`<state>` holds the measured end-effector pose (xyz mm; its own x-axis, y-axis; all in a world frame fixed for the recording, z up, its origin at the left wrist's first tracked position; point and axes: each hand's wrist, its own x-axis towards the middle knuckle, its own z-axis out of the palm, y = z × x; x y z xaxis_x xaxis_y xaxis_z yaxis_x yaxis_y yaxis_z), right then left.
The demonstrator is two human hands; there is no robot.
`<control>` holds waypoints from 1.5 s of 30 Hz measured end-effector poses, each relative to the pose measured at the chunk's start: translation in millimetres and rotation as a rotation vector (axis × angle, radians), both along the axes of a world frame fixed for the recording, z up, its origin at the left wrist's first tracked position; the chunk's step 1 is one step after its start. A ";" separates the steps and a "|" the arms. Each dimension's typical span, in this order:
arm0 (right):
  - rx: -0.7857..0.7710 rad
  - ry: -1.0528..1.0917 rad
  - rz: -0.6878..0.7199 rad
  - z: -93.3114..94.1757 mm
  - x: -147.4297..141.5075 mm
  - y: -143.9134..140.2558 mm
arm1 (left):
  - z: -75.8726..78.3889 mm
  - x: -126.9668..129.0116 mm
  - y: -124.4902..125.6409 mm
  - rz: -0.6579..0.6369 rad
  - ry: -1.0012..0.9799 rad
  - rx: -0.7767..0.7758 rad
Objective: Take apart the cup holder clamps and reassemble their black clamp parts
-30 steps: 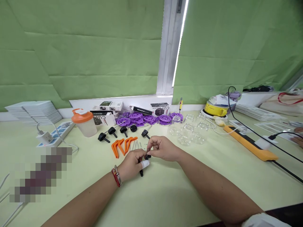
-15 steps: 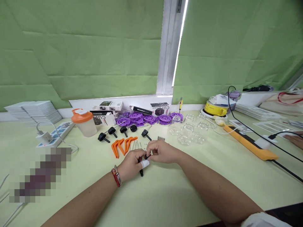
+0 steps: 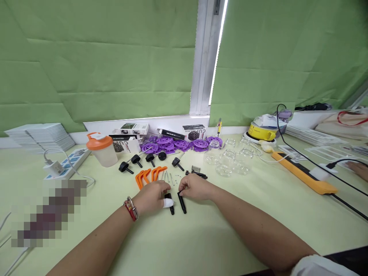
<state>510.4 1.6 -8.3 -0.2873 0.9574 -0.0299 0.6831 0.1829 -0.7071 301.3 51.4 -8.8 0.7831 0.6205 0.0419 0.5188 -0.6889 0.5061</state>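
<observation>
Green curtains [image 3: 115, 69] hang behind the pale worktop [image 3: 201, 237]. Right hand [image 3: 195, 188] pinches a black rod [image 3: 182, 202]. Left hand [image 3: 152, 196] curls over another black piece [image 3: 170, 207].

left hand [image 3: 151, 196] — fingers curled, low | right hand [image 3: 195, 188] — fingers pinched

A pale yellow-green surface [image 3: 201, 237] fills the near part of the scene and runs to the far wall. There a low white sill [image 3: 149, 122] runs along its far edge. Above the sill hang two green blinds, creased in broad folds: the left blind [image 3: 97, 57] and the right blind [image 3: 287, 53]. Between them stands a white window post [image 3: 201, 57], and a thin strip of bright daylight [image 3: 217, 53] shows along its right side.
</observation>
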 end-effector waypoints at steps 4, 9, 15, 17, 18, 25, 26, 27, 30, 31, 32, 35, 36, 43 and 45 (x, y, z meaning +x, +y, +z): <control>0.014 0.011 -0.060 -14.8 -8.7 1.7 | -2.4 -1.4 1.1 -0.046 -0.001 -0.053; -0.004 0.028 -0.100 -21.2 -20.1 -1.4 | -1.2 -0.8 1.3 -0.095 -0.015 -0.087; -0.014 0.010 -0.117 -15.8 -27.3 -8.4 | -1.1 -2.8 3.5 -0.167 -0.028 -0.119; -0.030 0.002 -0.113 -14.1 -26.6 -9.5 | -1.0 -3.1 4.1 -0.162 -0.013 -0.121; -0.039 -0.006 -0.109 -13.5 -26.0 -9.8 | -0.9 -3.2 4.4 -0.156 -0.003 -0.123; -0.053 -0.039 -0.078 -14.9 -24.8 -9.4 | 0.2 -4.4 3.9 -0.143 0.041 -0.130; -0.050 -0.037 -0.067 -13.9 -23.5 -8.3 | 0.5 -4.6 3.7 -0.143 0.046 -0.134; -0.045 -0.036 -0.056 -11.8 -20.7 -6.8 | 0.8 -4.8 3.6 -0.145 0.049 -0.138; -0.011 -0.070 -0.056 1.7 -1.7 0.1 | 1.4 -5.5 4.1 -0.140 0.027 -0.136; 0.014 -0.104 -0.080 7.5 8.1 2.6 | 1.4 -5.6 4.6 -0.131 0.006 -0.120; 0.036 -0.138 -0.127 13.0 18.8 5.0 | 1.5 -5.5 5.2 -0.117 -0.024 -0.093; 0.051 -0.281 -0.204 23.1 49.3 10.5 | 1.3 -4.0 6.4 -0.064 -0.133 0.014; 0.036 -0.333 -0.230 23.5 56.6 11.9 | 1.1 -3.0 6.5 -0.047 -0.169 0.044; -0.046 -0.452 -0.192 12.8 61.1 18.0 | -2.8 4.9 0.0 -0.024 -0.281 0.115; -0.059 -0.449 -0.171 13.3 58.1 17.4 | -3.3 7.1 -3.2 -0.034 -0.286 0.123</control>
